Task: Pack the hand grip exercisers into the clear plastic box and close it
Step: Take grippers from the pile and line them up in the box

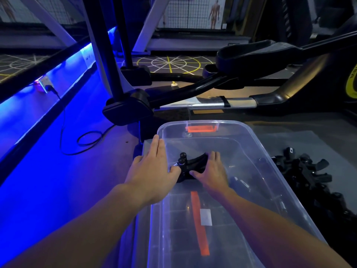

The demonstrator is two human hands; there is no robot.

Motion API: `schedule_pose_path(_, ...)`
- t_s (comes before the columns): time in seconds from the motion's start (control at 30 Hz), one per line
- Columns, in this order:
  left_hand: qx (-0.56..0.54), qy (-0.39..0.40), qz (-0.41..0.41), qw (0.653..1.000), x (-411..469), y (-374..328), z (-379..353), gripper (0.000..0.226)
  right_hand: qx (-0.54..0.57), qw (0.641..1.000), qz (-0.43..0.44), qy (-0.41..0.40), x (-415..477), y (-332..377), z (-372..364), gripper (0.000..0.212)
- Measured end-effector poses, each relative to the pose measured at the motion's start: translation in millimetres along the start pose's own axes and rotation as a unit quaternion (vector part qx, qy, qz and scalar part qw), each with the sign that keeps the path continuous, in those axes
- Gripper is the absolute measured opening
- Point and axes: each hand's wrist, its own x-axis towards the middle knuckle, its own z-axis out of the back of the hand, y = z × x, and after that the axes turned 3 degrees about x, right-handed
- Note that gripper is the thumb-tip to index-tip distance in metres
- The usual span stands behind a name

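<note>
Black hand grip exerciser [190,167] sitting low in the clear plastic box [257,144], near its left wall — right hand [209,174] curled around the handles, left hand [154,167] spread flat over the rim, fingertips touching the spring end. Best to lay it flat and tight into that corner, leaving room for the pile of exercisers [313,176] waiting just outside to the right.
</note>
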Motion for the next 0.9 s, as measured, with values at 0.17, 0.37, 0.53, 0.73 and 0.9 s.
schedule_pose_path(0.17, 0.004, -0.001, 0.0, 1.0, 0.9, -0.1, -0.8, 0.077, 0.012, 1.0, -0.004, -0.008, -1.3, -0.8, -2.8, 0.08)
schedule_pose_path(0.37, 0.009, -0.003, 0.001, 1.0, 0.5, -1.5, 0.5, 0.076, -0.035, 0.999, 0.022, -0.012, -1.5, -2.8, 0.9, 0.067)
schedule_pose_path(0.53, 0.013, 0.0, 0.002, 1.0, -0.6, -1.4, 1.4, 0.077, -0.032, 0.999, 0.009, -0.016, -0.3, -2.6, 2.4, 0.064)
schedule_pose_path(0.73, 0.012, -0.004, 0.004, 1.0, -0.5, -1.8, 1.4, 0.076, -0.037, 0.999, 0.016, -0.028, 2.1, -3.8, 1.4, 0.065)
schedule_pose_path(0.9, 0.014, -0.002, 0.001, 1.0, -0.6, -1.8, 1.5, 0.075, -0.041, 0.998, 0.013, -0.041, 1.8, -7.3, 2.0, 0.064)
